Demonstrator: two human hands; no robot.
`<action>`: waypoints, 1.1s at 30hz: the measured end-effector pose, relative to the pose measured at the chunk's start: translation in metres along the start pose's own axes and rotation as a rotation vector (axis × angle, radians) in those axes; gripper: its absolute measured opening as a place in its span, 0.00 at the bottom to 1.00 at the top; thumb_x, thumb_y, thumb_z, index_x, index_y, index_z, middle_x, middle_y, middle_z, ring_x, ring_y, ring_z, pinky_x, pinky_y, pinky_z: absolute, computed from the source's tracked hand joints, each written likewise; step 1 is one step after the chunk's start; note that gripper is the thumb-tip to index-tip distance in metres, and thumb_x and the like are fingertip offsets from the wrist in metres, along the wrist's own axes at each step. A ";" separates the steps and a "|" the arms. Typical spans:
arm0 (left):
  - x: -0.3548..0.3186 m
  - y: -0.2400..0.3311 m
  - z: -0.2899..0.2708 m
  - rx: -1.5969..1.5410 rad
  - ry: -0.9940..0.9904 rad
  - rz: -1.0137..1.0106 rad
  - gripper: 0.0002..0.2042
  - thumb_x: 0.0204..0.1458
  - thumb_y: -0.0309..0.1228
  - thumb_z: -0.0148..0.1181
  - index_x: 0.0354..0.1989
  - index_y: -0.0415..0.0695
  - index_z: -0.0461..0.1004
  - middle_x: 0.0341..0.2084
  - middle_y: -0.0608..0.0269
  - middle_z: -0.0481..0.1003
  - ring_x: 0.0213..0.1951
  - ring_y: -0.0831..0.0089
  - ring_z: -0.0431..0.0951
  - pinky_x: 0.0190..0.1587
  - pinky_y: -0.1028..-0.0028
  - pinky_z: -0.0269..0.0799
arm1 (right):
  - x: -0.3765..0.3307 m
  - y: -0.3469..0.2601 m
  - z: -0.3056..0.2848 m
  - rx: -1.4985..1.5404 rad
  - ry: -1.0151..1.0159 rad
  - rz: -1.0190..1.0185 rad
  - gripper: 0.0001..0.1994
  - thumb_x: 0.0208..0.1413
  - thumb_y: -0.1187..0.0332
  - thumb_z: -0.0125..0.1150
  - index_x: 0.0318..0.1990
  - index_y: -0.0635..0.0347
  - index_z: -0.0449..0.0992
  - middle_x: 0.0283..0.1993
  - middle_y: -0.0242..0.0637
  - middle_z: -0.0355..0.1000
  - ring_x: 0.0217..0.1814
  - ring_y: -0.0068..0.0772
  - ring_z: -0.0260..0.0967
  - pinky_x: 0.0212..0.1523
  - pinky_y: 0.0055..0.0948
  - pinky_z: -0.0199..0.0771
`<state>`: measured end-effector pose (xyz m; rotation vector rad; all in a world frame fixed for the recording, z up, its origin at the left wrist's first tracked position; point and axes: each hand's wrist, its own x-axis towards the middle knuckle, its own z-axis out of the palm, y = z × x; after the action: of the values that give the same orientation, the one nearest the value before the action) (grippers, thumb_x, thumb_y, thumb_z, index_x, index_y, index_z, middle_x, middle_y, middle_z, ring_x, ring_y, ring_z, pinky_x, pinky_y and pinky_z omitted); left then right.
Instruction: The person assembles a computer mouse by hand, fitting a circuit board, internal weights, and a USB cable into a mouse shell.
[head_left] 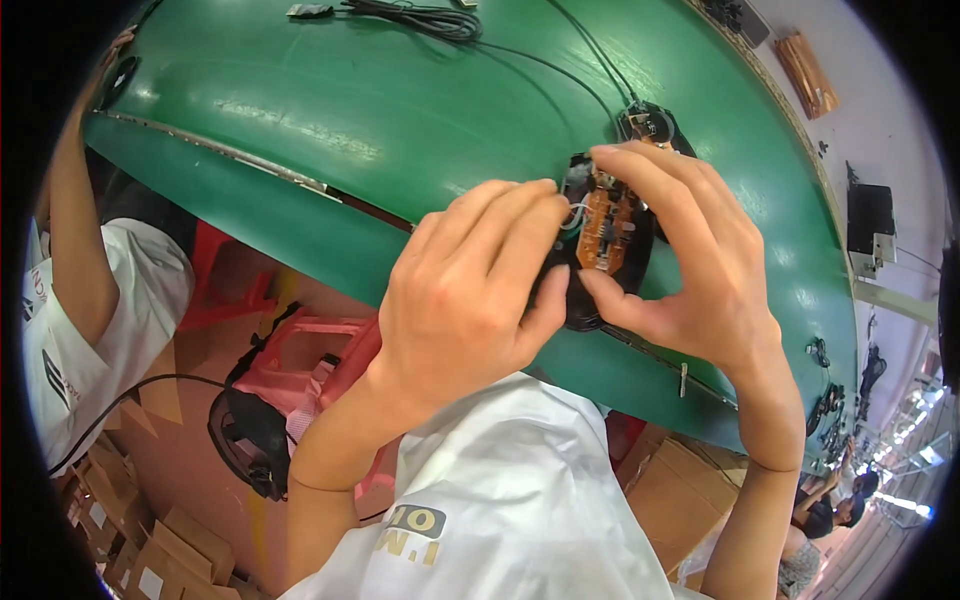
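Observation:
Between my two hands sits an opened computer mouse, its black lower shell [640, 268] bearing an orange circuit board [606, 225] with small parts on it. My left hand [455, 285] grips the left side of the shell, thumb near the bottom and fingertips by a loop of pale wire [576, 216]. From the right, my right hand [700, 260] closes on it, fingertips at the top end of the board and thumb at its lower edge. Just beyond, a second opened mouse [650, 123] lies on the green table, partly hidden by my right fingers.
A coiled black cable [425, 20] lies on the far side of the green table [300, 130]. Another person's arm [78, 200] rests at the left. Below are a red stool [310, 350], a black fan [245, 440] and cardboard boxes [680, 495]. More cables [825, 410] lie at the right.

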<state>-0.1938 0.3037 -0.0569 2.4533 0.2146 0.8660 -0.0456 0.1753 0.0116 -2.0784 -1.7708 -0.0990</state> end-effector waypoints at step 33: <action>0.077 -0.009 0.002 -0.390 -0.311 0.050 0.09 0.53 0.27 0.63 0.42 0.41 0.81 0.33 0.62 0.73 0.32 0.68 0.69 0.37 0.72 0.66 | -0.017 0.023 -0.035 0.111 0.091 0.116 0.35 0.34 0.68 0.69 0.58 0.66 0.73 0.54 0.40 0.78 0.50 0.35 0.75 0.52 0.30 0.74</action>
<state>-0.1320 0.3345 -0.0216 2.1898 -0.1184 0.4795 -0.0192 0.1446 0.0323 -2.0582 -1.5638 -0.0594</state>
